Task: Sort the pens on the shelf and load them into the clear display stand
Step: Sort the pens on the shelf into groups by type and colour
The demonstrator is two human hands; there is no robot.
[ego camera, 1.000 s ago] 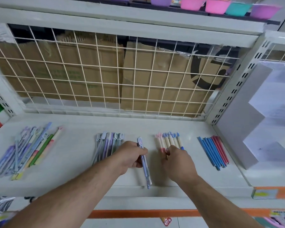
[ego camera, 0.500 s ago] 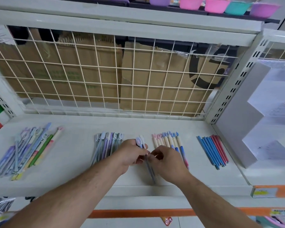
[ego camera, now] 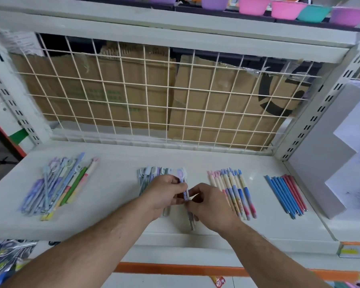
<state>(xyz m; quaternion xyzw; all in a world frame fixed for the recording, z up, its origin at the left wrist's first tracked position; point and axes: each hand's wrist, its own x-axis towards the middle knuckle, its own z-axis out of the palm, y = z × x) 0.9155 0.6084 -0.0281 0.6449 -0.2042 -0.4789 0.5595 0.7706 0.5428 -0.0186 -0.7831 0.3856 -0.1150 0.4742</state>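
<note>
On the white shelf [ego camera: 116, 221] lie four groups of pens. A mixed heap [ego camera: 56, 188] sits at the left. A row of pastel purple and grey pens [ego camera: 148, 173] lies at the middle, partly under my left hand [ego camera: 164, 194]. Cream pens with pink and blue ends [ego camera: 235, 192] lie right of centre, and thin blue and red pens [ego camera: 287, 194] further right. Both hands pinch a small bundle of purple pens [ego camera: 184, 188] held over the shelf, my right hand [ego camera: 208, 204] gripping its lower part. A stepped clear display stand [ego camera: 333, 163] stands at the far right.
A white wire grid [ego camera: 154, 96] with cardboard behind it closes the back of the shelf. Coloured plastic bowls [ego camera: 287, 9] sit on the shelf above. Packaged goods [ego camera: 4, 258] show at the lower left, below the shelf's front edge.
My right hand left the cream pens and came left to join my left hand on the purple pens. The bundle has been lifted slightly and straightened.
</note>
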